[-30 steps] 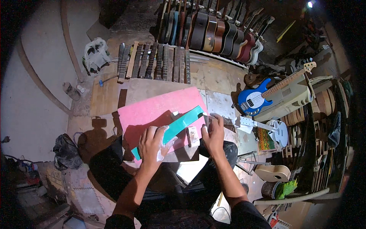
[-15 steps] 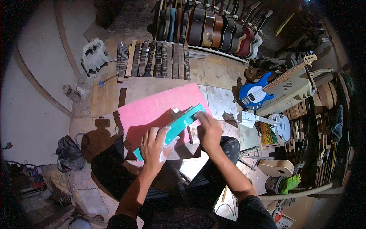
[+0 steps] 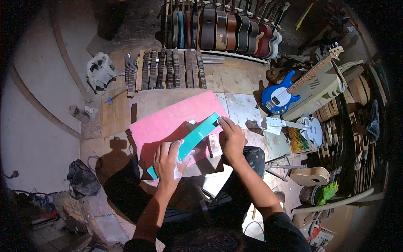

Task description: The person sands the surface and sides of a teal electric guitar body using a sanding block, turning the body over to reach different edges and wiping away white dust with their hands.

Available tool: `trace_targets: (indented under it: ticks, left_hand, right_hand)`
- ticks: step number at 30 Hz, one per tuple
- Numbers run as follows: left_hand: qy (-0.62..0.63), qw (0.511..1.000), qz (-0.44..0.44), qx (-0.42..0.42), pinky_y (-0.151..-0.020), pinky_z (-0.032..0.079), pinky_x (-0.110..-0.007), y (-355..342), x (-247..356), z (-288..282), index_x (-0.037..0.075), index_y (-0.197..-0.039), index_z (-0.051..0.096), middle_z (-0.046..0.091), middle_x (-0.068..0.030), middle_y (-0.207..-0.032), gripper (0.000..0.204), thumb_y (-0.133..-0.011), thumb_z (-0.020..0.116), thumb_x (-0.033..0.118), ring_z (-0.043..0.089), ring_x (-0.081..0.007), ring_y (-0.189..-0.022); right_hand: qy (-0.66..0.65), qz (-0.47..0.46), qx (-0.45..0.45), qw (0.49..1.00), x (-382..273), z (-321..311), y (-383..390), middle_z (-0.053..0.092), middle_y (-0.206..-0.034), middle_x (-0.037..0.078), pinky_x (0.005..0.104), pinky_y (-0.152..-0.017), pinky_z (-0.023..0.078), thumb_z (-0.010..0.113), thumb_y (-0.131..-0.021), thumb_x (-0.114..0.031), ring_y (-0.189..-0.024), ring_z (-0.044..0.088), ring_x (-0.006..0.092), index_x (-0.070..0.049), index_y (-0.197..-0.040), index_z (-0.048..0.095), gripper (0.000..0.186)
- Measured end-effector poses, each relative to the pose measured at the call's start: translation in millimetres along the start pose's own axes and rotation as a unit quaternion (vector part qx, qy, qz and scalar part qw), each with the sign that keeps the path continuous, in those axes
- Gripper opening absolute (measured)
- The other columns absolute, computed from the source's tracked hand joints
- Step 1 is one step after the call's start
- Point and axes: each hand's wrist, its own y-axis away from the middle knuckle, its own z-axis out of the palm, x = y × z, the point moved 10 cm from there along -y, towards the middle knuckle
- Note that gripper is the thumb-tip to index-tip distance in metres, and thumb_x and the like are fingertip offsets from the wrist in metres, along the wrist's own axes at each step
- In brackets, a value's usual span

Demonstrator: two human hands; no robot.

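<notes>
A long, glossy teal, slightly curved piece (image 3: 197,136) is held slantwise above a pink board (image 3: 168,115). My left hand (image 3: 168,161) grips it near its lower left end, fingers over the top, with whitish dust or paste on the thumb side. At the upper right end of the piece is my right hand (image 3: 232,140), its fingers bent and pressed together beside a small dark patch. Whatever sits under those fingertips is hidden. A pale block (image 3: 214,145) with a ridged dark edge lies between the teal piece and my right hand. Behind the piece a small whitish object (image 3: 191,123) shows partly.
Several guitar necks (image 3: 161,69) lie in a row beyond the board. Acoustic guitars (image 3: 231,31) stand racked at the back. To the right are a blue bass guitar (image 3: 280,98), a white guitar (image 3: 312,131) and a natural-wood body (image 3: 310,176). A black plastic bag (image 3: 82,178) lies at left.
The teal piece has tilted, so its broad face shows more. My right hand has shifted slightly, uncovering the pale block and a dark patch at the piece's end. The left hand keeps its hold.
</notes>
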Motion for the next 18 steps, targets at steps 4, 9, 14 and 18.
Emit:
trace_targets:
  ticks: [4,9,14,18]
  left_hand:
    - [-0.001,1.0,-0.003,-0.003,-0.081,0.053,-0.047,1,-1,0,0.006,-0.112,0.073,0.067,-0.011,-0.102,0.046,-0.079,0.09,0.032,0.066,-0.0347,-0.095]
    - [-0.009,1.0,0.006,-0.001,-0.081,0.053,-0.046,2,2,3,0.006,-0.113,0.074,0.066,-0.0108,-0.101,0.044,-0.082,0.089,0.033,0.065,-0.0347,-0.094]
    - [0.012,1.0,0.008,-0.001,-0.08,0.052,-0.047,-1,4,-1,0.006,-0.114,0.073,0.066,-0.0111,-0.101,0.045,-0.082,0.089,0.033,0.065,-0.035,-0.093]
    - [-0.004,1.0,-0.007,-0.004,-0.081,0.053,-0.046,0,1,2,0.005,-0.112,0.073,0.068,-0.013,-0.102,0.051,-0.073,0.094,0.029,0.066,-0.0366,-0.094]
  right_hand:
    - [0.026,-0.069,-0.093,0.993,-30,18,29,0.071,-0.133,0.008,0.0422,-0.073,0.047,0.069,-0.081,-0.003,-0.085,0.064,0.0278,-0.009,-0.131,0.072,0.05]
    - [0.015,-0.015,-0.007,1.0,2,7,11,0.07,-0.135,0.006,0.0425,-0.076,0.048,0.068,-0.082,-0.004,-0.087,0.065,0.0265,-0.011,-0.129,0.073,0.047]
    - [0.007,-0.044,-0.082,0.996,-24,20,34,0.07,-0.134,0.008,0.0444,-0.079,0.049,0.068,-0.082,-0.003,-0.092,0.065,0.0306,-0.008,-0.133,0.07,0.051]
    - [0.025,-0.018,-0.016,0.999,5,14,15,0.07,-0.134,0.007,0.0423,-0.076,0.047,0.069,-0.083,-0.005,-0.088,0.064,0.0262,-0.011,-0.132,0.071,0.049]
